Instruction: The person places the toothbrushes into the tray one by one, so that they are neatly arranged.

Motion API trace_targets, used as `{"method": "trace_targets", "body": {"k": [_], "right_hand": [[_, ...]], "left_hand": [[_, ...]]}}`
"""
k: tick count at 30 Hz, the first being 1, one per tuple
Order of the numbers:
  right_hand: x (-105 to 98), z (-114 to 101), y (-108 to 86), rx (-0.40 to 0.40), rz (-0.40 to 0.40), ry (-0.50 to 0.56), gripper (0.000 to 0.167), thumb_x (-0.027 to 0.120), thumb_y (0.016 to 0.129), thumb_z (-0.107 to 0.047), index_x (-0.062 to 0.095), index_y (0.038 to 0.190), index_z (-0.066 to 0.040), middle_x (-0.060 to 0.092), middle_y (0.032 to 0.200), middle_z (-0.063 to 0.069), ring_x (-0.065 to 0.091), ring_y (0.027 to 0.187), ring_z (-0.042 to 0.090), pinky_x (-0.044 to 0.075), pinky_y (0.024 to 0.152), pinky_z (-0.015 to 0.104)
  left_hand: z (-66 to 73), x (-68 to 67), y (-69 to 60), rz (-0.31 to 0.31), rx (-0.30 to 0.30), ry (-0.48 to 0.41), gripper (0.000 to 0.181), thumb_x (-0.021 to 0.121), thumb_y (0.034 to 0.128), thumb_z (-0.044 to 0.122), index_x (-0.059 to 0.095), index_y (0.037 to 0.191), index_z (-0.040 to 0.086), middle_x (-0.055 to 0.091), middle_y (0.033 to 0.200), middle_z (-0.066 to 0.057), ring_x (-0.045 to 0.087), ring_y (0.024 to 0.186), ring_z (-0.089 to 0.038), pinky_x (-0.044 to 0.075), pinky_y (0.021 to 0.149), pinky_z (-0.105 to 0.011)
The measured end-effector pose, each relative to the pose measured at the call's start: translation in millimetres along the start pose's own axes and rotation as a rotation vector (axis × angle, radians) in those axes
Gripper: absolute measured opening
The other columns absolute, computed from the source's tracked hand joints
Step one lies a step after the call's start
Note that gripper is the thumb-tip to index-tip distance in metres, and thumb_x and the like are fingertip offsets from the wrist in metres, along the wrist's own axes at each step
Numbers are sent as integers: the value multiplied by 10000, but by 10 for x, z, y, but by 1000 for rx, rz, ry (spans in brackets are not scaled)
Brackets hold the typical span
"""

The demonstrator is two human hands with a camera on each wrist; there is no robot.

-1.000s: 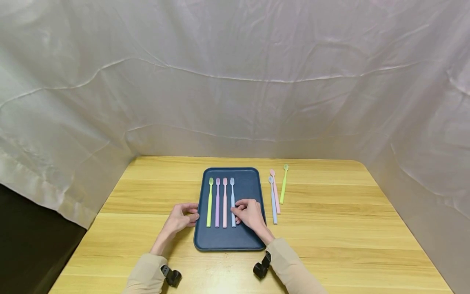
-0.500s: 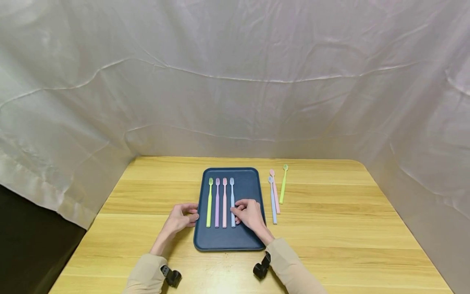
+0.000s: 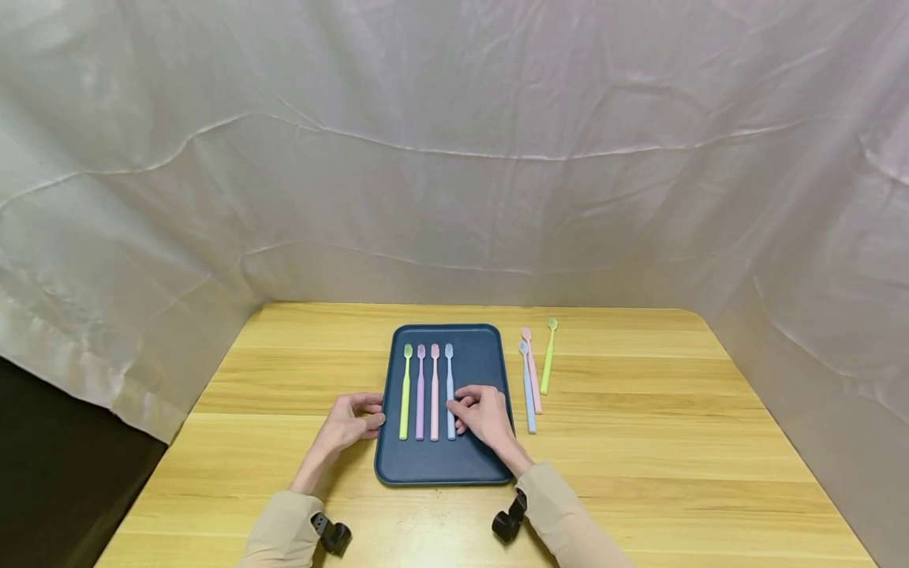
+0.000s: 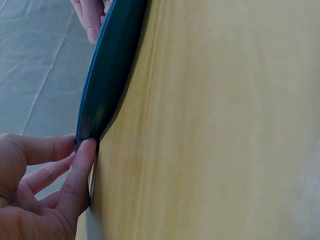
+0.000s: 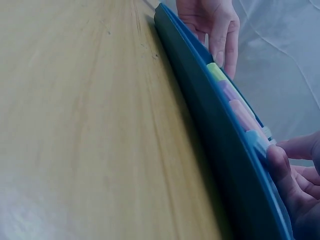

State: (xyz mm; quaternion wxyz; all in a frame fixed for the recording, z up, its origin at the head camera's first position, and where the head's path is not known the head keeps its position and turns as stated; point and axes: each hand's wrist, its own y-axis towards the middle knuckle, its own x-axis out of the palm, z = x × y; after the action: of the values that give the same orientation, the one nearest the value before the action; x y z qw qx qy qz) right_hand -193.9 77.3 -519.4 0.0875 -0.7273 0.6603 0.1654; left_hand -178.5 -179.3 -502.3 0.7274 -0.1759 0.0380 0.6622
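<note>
A dark blue tray [image 3: 440, 467] lies on the table with a green toothbrush [image 3: 405, 402], a purple toothbrush [image 3: 420, 402], a pink toothbrush [image 3: 435, 402] and a blue toothbrush [image 3: 450, 375] side by side, heads away from me. My right hand [image 3: 484, 414] pinches the blue one's handle between thumb and finger, over the tray's right half. At the left rim, my left hand [image 3: 348, 424] holds the tray's edge. In the left wrist view its thumb and finger meet at the rim [image 4: 107, 70]. The right wrist view shows the blue handle [image 5: 257, 142] at the right thumb.
Right of the tray, on the wooden table [image 3: 639, 442], lie a loose blue toothbrush [image 3: 529, 394], a pink toothbrush [image 3: 536, 383] close beside it and a green toothbrush [image 3: 548, 359]. A pale curtain [image 3: 454, 197] surrounds the table's back and sides.
</note>
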Motion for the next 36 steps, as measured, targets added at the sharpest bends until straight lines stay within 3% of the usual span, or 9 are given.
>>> {"method": "trace_targets", "body": {"k": [16, 24, 31, 36], "right_hand": [[-169, 20, -97, -20, 86, 103, 232, 739, 882, -30, 704, 1072, 99, 674, 735, 213, 570, 486, 65, 562, 453, 270], [-400, -135, -177, 13, 153, 151, 255, 700, 900, 20, 665, 1109, 161, 660, 800, 314, 594, 500, 169, 580, 475, 354], [-607, 59, -148, 24, 241, 197, 237, 722, 893, -6, 696, 1094, 118, 685, 797, 228, 592, 531, 77, 538, 467, 211], [-775, 172, -128, 32, 302, 225, 249, 717, 889, 0, 681, 1094, 137, 686, 759, 115, 600, 531, 82, 522, 464, 201]], "left_hand": [[-3, -2, 4, -4, -1, -5, 405, 645, 894, -68, 600, 1294, -115, 655, 1044, -216, 658, 783, -141, 643, 696, -298], [5, 8, 6, 0, -3, 0, 400, 648, 894, -65, 605, 1289, -111, 658, 1041, -217, 662, 786, -145, 644, 697, -303], [7, 16, 14, -2, -5, -14, 402, 647, 890, -69, 604, 1288, -115, 656, 1038, -215, 663, 782, -147, 645, 697, -304], [5, 6, 14, 0, -3, -10, 406, 647, 889, -71, 599, 1290, -119, 654, 1037, -212, 663, 781, -145, 647, 700, -309]]}}
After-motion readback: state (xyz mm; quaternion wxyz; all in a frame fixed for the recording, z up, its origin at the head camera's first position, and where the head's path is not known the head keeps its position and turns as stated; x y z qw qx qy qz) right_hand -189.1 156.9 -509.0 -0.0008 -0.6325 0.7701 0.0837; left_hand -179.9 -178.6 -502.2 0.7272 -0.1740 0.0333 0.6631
